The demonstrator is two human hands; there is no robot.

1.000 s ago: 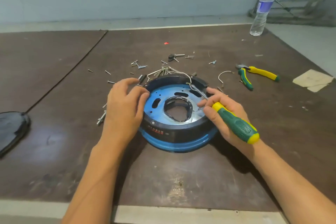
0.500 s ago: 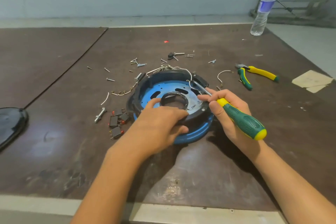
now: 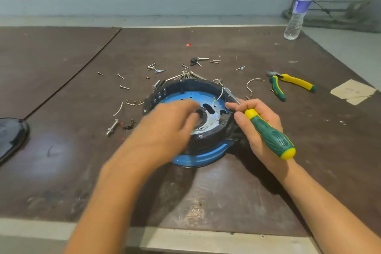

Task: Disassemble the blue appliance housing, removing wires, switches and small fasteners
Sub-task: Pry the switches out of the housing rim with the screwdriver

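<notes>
The right hand [image 3: 261, 128] has its fingers wrapped round one green-and-yellow screwdriver [image 3: 270, 136], tip at the far-right rim of the one round blue-and-black appliance housing [image 3: 202, 156] lying on the brown desk [image 3: 226, 192] under both hands. The blurred left hand [image 3: 169, 123] covers the housing's middle, and I cannot tell its grip. Beyond the right fingers lie one curved white wire [image 3: 254, 79], one pair of yellow-and-green pliers [image 3: 288, 82] and one clear bottle [image 3: 298, 12]; half a second ago the left hand sat nearer the near rim.

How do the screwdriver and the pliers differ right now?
The screwdriver is gripped in the right hand, shaft reaching to the housing rim; the pliers lie untouched on the table. The screwdriver has one handle; the pliers have two, spread apart. Both are green and yellow.
</notes>
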